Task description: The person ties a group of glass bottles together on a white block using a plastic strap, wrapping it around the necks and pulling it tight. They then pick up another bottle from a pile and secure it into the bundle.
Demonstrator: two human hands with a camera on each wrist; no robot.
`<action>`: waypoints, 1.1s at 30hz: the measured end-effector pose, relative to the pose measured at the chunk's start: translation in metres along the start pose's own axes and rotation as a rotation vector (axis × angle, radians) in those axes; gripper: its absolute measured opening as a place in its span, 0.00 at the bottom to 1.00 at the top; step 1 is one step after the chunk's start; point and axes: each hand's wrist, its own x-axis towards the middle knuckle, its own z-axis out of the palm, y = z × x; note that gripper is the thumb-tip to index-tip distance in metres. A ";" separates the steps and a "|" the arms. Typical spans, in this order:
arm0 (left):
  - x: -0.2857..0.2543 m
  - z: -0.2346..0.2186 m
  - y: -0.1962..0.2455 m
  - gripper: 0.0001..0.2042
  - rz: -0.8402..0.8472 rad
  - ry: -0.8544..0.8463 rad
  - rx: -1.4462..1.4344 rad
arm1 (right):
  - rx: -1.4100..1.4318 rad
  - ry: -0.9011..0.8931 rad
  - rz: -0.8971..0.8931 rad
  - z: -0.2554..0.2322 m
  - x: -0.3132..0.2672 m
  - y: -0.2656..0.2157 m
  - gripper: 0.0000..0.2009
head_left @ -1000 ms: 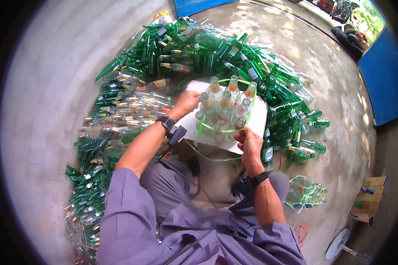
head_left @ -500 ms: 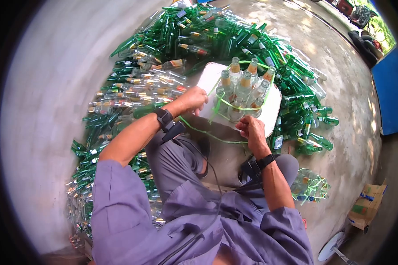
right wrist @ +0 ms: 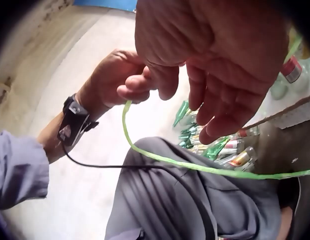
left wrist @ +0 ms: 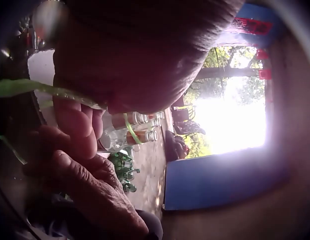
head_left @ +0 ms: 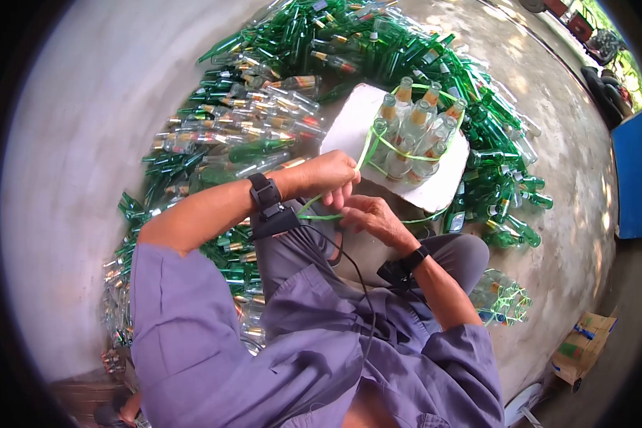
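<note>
Pale green plastic twine (head_left: 364, 155) runs from a cluster of clear glass bottles (head_left: 415, 128) to my left hand (head_left: 327, 175), which pinches it between thumb and fingers. The bottles stand upright and close together on a white board (head_left: 349, 118), with the twine looped around them. Just below and to the right is my right hand (head_left: 381, 220), its fingertips close to the left hand. In the right wrist view, the right hand's fingers (right wrist: 197, 87) are loosely spread with nothing between them. A free length of twine (right wrist: 195, 166) hangs from the left hand across the knee.
Heaps of green and clear bottles (head_left: 264, 118) lie to the left and behind the board. More green bottles (head_left: 503, 160) lie to the right. A twine-bound bundle of bottles (head_left: 503, 296) rests beside the right knee, and a cardboard box (head_left: 583, 346) stands further right.
Both hands have come back from the bottles toward the lap and close together. The left hand now draws the twine away from the cluster. The head view has shifted.
</note>
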 end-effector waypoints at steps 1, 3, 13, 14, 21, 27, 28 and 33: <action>-0.005 0.000 0.001 0.15 0.024 -0.013 -0.010 | 0.000 -0.007 0.003 0.008 0.002 0.002 0.20; -0.014 0.001 -0.001 0.15 0.020 -0.015 -0.019 | -0.027 -0.004 -0.150 0.027 0.006 0.013 0.15; -0.030 0.010 -0.025 0.18 -0.003 0.002 -0.126 | 0.311 -0.105 -0.029 0.110 -0.009 0.008 0.17; -0.028 0.011 -0.028 0.18 -0.014 0.003 -0.125 | 0.274 -0.105 0.002 0.108 -0.010 0.008 0.18; 0.012 0.006 -0.008 0.14 0.056 0.155 -0.274 | 0.079 -0.055 0.051 0.103 -0.013 0.011 0.19; 0.075 0.006 0.000 0.12 0.240 0.299 -0.389 | -0.070 -0.049 0.042 0.090 -0.019 0.022 0.18; 0.080 0.005 0.001 0.11 0.244 0.292 -0.431 | -0.071 -0.044 0.046 0.086 -0.020 0.023 0.18; 0.104 0.005 -0.017 0.07 0.325 0.328 -0.488 | -0.124 -0.175 0.089 0.053 -0.026 0.015 0.18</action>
